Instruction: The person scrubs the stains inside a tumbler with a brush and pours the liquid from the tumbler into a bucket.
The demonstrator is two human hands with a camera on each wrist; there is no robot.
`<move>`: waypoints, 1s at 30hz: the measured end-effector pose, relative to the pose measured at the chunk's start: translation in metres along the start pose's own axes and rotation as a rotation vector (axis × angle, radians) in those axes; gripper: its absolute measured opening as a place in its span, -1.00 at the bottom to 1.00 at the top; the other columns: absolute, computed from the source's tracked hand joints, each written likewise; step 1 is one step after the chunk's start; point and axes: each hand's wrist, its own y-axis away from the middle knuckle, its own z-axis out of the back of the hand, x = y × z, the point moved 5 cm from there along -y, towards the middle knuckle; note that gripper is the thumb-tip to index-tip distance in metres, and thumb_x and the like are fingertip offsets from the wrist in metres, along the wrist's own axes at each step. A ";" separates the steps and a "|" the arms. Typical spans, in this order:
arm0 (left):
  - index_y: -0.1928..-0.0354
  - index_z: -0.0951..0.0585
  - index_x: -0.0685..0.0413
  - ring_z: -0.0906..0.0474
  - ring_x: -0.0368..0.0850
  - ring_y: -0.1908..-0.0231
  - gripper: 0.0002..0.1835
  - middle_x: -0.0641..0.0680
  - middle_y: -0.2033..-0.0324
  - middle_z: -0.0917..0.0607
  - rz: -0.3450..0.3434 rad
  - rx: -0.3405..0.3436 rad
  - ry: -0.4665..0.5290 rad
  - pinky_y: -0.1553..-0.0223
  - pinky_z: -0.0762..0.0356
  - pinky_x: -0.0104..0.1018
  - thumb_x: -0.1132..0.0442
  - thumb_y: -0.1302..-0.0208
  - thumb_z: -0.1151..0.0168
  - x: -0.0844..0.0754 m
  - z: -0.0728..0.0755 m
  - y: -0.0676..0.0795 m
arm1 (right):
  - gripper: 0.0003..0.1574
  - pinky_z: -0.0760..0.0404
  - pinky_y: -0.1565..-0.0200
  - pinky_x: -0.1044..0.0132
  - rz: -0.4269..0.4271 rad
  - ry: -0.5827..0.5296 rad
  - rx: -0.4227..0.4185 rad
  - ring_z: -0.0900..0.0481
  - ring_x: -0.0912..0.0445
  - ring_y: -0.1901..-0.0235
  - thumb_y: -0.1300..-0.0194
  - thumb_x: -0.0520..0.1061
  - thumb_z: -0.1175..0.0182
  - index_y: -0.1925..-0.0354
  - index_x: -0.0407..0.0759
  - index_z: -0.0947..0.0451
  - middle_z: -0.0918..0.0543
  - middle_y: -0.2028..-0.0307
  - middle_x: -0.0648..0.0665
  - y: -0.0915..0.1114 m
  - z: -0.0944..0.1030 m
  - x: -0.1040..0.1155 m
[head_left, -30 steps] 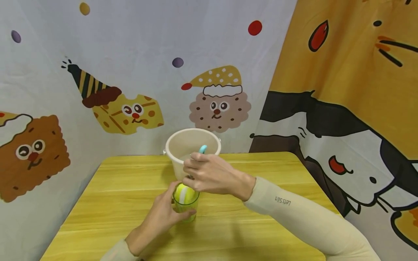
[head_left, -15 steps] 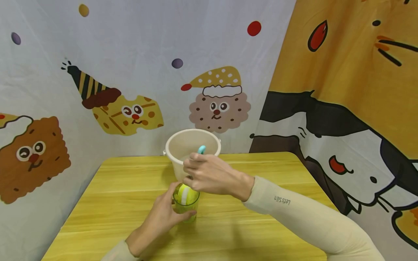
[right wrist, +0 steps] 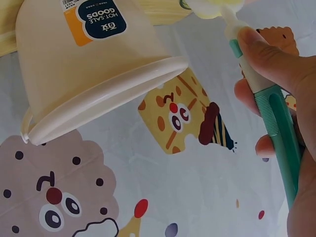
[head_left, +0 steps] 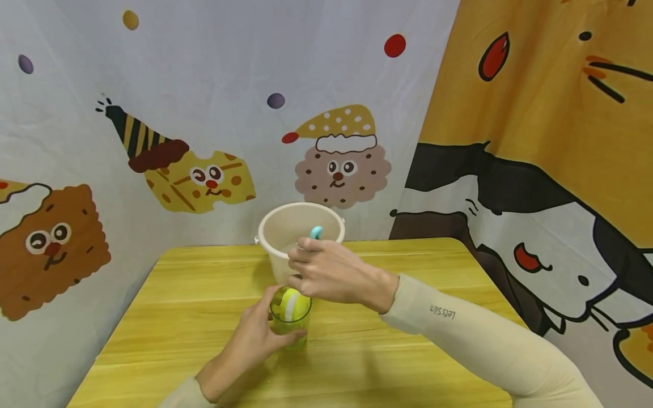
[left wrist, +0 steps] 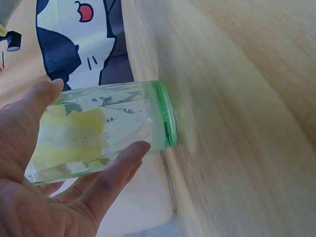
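My left hand [head_left: 250,328] holds a clear green-tinted drinking glass [left wrist: 131,116] upright on the table, thumb on one side and fingers on the other. Inside the glass sits the yellow-and-white sponge head [head_left: 292,305] of a cup brush. My right hand [head_left: 339,272] grips the brush's white and teal handle [right wrist: 271,111] above the glass, its thumb pressed along the shaft. The handle's light blue end [head_left: 316,232] pokes out above the right hand. In the left wrist view, the sponge [left wrist: 74,136] shows through the glass wall, away from the thick base.
Just behind the hands stands a cream bucket [head_left: 301,212], with a label [right wrist: 98,19] on its side. The wooden table [head_left: 204,272] has its back edge against a cartoon-printed cloth [head_left: 214,56].
The sponge head has shifted slightly to the right inside the glass, and the right hand has moved a little with it. The left hand keeps its hold on the glass.
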 end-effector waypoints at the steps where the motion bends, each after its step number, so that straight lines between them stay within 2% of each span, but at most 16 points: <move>1: -0.60 -0.47 -0.18 -0.90 0.04 -0.16 0.11 0.10 -0.19 -0.90 0.001 0.000 -0.004 -0.10 -0.94 -0.12 -0.08 -0.06 -0.95 0.000 0.000 0.000 | -0.84 -0.39 -0.28 0.20 0.001 -0.001 0.002 -0.58 0.14 0.03 -0.52 0.13 -0.51 0.28 0.27 -0.78 -0.87 0.18 0.14 0.000 0.000 0.000; 9: -0.61 -0.44 -0.23 -0.90 0.08 -0.17 0.12 0.10 -0.20 -0.90 -0.005 0.006 -0.022 -0.11 -0.96 -0.05 -0.12 -0.07 -0.94 0.001 0.001 0.000 | -0.85 -0.39 -0.28 0.19 0.008 -0.014 0.006 -0.59 0.13 0.01 -0.52 0.12 -0.50 0.27 0.26 -0.78 -0.87 0.16 0.13 0.001 0.001 0.000; 22: -0.64 -0.43 -0.17 -0.90 0.11 -0.18 0.15 0.13 -0.22 -0.89 -0.010 0.017 -0.036 -0.10 -0.96 -0.07 -0.10 -0.08 -0.94 -0.001 0.001 0.000 | -0.89 -0.42 -0.30 0.21 0.023 -0.018 0.028 -0.61 0.14 0.04 -0.52 0.12 -0.50 0.24 0.26 -0.80 -0.88 0.14 0.16 0.001 0.006 0.002; 30: -0.66 -0.41 -0.18 -0.88 0.16 -0.22 0.17 0.16 -0.27 -0.87 -0.005 0.022 -0.035 -0.14 -0.96 0.01 -0.12 -0.08 -0.93 -0.001 0.001 0.000 | -0.88 -0.42 -0.30 0.22 0.012 -0.018 0.018 -0.60 0.15 0.08 -0.48 0.06 -0.54 0.25 0.25 -0.78 -0.87 0.17 0.16 0.003 0.008 0.001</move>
